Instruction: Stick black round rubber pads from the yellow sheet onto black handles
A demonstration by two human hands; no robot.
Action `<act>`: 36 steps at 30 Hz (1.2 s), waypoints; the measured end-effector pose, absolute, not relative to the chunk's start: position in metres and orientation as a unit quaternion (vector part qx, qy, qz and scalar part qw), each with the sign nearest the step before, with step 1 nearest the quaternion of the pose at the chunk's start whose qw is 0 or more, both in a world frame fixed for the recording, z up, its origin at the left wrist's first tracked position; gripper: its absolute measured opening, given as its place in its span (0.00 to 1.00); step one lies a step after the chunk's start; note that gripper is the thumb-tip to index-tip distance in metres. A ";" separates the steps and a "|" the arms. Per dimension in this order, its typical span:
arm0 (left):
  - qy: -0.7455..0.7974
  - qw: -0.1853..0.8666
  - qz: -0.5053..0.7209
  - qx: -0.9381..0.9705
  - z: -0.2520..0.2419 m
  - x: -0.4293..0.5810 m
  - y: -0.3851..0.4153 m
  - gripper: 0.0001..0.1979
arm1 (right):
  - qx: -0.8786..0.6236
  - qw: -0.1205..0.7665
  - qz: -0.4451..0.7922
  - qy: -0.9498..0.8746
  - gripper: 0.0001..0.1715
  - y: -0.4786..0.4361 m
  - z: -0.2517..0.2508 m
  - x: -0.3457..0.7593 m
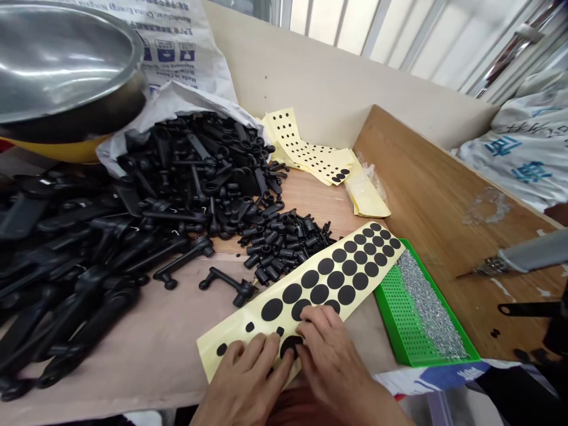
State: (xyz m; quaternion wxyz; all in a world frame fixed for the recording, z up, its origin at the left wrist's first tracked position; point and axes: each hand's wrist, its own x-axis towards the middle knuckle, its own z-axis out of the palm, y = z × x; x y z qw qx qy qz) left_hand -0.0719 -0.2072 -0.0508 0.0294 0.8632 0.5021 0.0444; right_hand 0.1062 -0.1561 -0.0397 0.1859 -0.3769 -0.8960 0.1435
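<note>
The left hand (pixel 242 381) and right hand (pixel 331 367) sit close, fingers (pixel 310 322) narrowed around a black dot (pixel 290 346) on a yellow sheet (pixel 231 334) angling away rightward, the right seemingly nearer.

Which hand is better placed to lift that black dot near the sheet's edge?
Right hand, probably: its fingertips touch the black dot; the left hand rests on the yellow backing sheet.
</note>
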 end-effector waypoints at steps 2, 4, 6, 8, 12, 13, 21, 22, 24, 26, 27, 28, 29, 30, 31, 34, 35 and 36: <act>0.502 0.020 0.049 0.863 -0.050 -0.071 -0.208 0.18 | -0.386 0.177 0.124 -0.897 0.10 -0.154 -0.038 0.106; 0.501 0.009 0.050 0.864 -0.050 -0.072 -0.209 0.18 | -0.389 0.161 0.112 -0.900 0.09 -0.152 -0.037 0.106; 0.500 0.000 0.059 0.864 -0.051 -0.071 -0.209 0.17 | -0.392 0.153 0.115 -0.900 0.09 -0.151 -0.036 0.104; 0.500 -0.005 0.072 0.863 -0.051 -0.070 -0.208 0.15 | -0.391 0.157 0.135 -0.897 0.09 -0.152 -0.033 0.103; 0.504 -0.009 0.112 0.856 -0.056 -0.065 -0.207 0.10 | -0.379 0.178 0.183 -0.889 0.09 -0.157 -0.028 0.100; 0.504 -0.006 0.125 0.855 -0.058 -0.065 -0.207 0.09 | -0.376 0.185 0.194 -0.887 0.10 -0.158 -0.028 0.099; 0.545 -0.001 0.297 0.784 -0.058 -0.118 -0.185 0.19 | -0.333 0.207 0.232 -0.890 0.10 -0.151 -0.026 0.104; 0.565 -0.021 0.271 0.779 -0.055 -0.126 -0.177 0.20 | -0.333 0.199 0.245 -0.889 0.11 -0.149 -0.024 0.105; 0.580 -0.070 0.211 0.784 -0.050 -0.138 -0.159 0.21 | -0.342 0.182 0.276 -0.880 0.12 -0.146 -0.019 0.107; 0.571 -0.087 0.157 0.801 -0.045 -0.145 -0.144 0.21 | -0.351 0.176 0.311 -0.866 0.11 -0.143 -0.015 0.109; 0.566 -0.088 0.143 0.807 -0.043 -0.147 -0.139 0.20 | -0.352 0.184 0.333 -0.855 0.11 -0.142 -0.014 0.110; 0.560 -0.091 0.137 0.812 -0.041 -0.148 -0.136 0.20 | -0.352 0.200 0.361 -0.840 0.09 -0.140 -0.012 0.111; 0.551 -0.102 0.140 0.816 -0.040 -0.149 -0.135 0.18 | -0.351 0.223 0.393 -0.820 0.08 -0.139 -0.011 0.111; 0.539 -0.122 0.151 0.819 -0.039 -0.151 -0.136 0.17 | -0.351 0.248 0.426 -0.796 0.06 -0.137 -0.009 0.112; 0.526 -0.150 0.162 0.821 -0.038 -0.152 -0.138 0.16 | -0.352 0.273 0.459 -0.769 0.05 -0.136 -0.008 0.112; 0.485 -0.204 0.172 0.833 -0.038 -0.156 -0.149 0.17 | -0.354 0.310 0.533 -0.704 0.06 -0.132 -0.006 0.111; 0.478 -0.201 0.165 0.839 -0.039 -0.156 -0.154 0.19 | -0.354 0.315 0.548 -0.689 0.06 -0.131 -0.007 0.110; 0.476 -0.187 0.154 0.845 -0.040 -0.156 -0.159 0.21 | -0.354 0.320 0.562 -0.676 0.07 -0.131 -0.008 0.108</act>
